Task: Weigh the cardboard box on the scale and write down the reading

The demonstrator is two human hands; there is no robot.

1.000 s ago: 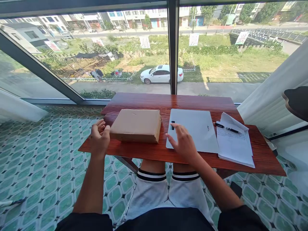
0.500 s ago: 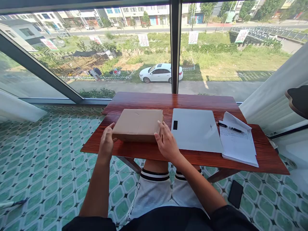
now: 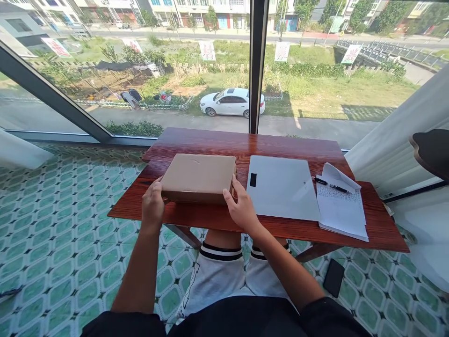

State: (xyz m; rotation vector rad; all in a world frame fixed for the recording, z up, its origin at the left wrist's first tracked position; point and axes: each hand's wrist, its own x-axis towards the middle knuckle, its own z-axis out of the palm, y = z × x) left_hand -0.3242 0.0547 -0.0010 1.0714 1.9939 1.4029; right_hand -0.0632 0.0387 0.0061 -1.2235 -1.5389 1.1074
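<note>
A closed brown cardboard box (image 3: 199,174) rests on the left part of the dark red wooden table (image 3: 196,220). My left hand (image 3: 153,200) grips its near left corner, with some fingertips hidden behind the side. On the opposite side, my right hand (image 3: 241,204) holds the right edge, thumb at the front face and fingers along the side. Just right of that hand lies a flat silver-grey panel (image 3: 282,189) with a small black rectangle near its left edge; it looks like a bathroom scale.
Handwritten papers (image 3: 342,210) with a black pen (image 3: 339,188) on top lie at the table's right. A black phone (image 3: 333,278) is on the green tiled floor. Beyond the table stands a large window with a dark post (image 3: 257,70); a white curtain (image 3: 389,126) hangs on the right.
My right hand's fingers have moved from the box's top right corner down to its right side. My left hand stays at the left corner. The view has shifted slightly.
</note>
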